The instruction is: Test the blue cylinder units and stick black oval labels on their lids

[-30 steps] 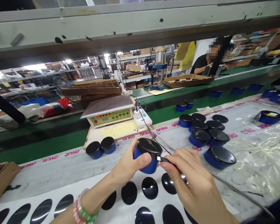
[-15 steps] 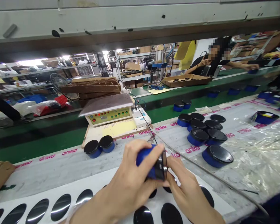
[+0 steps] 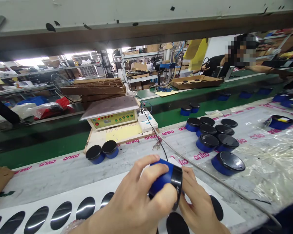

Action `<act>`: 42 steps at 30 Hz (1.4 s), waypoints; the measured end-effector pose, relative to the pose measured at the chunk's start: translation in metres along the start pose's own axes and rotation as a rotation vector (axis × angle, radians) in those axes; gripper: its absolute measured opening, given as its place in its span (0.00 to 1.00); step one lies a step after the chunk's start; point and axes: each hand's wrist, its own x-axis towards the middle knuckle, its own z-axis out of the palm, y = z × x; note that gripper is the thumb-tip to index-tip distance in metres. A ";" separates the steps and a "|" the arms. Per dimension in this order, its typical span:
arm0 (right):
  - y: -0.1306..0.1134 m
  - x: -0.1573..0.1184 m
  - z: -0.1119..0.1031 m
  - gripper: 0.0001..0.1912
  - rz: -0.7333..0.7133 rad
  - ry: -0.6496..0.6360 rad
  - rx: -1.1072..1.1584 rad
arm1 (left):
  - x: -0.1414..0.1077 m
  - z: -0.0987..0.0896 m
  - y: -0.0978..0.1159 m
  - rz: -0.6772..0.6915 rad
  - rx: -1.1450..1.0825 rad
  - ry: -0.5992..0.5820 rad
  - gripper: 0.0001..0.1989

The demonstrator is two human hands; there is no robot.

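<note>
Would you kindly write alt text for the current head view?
The left hand grips a tilted blue and black round unit, the right hand at its black end, above a white sheet with black discs. Similar units stand on the plastic-covered table beyond.

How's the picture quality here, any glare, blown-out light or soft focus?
Head view: white glare streaks the black ovals and glints on the wrinkled plastic; distant lights at upper left are blown out; the far shelves look soft.

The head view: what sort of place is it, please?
Probably a factory assembly line: a green conveyor belt runs past the bench, many alike blue-and-black round units stand beside it, and a control box with buttons sits there.
</note>
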 end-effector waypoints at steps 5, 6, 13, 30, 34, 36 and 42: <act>0.001 -0.001 0.004 0.08 -0.083 -0.135 -0.073 | -0.007 0.000 -0.025 -0.367 -0.188 -0.430 0.31; 0.003 -0.001 0.004 0.08 -0.080 -0.130 -0.122 | -0.011 0.003 -0.036 -0.429 -0.175 -0.455 0.29; 0.019 -0.010 -0.012 0.07 0.047 -0.062 -0.132 | -0.046 0.020 -0.116 -0.745 0.149 -0.343 0.19; 0.012 -0.020 -0.035 0.17 0.239 0.037 0.131 | 0.108 0.198 -0.052 -0.687 -0.964 -0.393 0.30; 0.017 -0.014 -0.048 0.08 0.301 0.076 0.130 | 0.080 0.120 -0.054 -0.878 -1.283 -0.322 0.26; 0.019 -0.007 -0.047 0.07 0.278 0.128 0.125 | 0.064 0.087 -0.052 -1.062 -1.579 -0.232 0.24; 0.016 0.020 -0.027 0.05 0.278 0.081 0.053 | 0.013 0.037 -0.046 -1.312 -2.013 0.001 0.24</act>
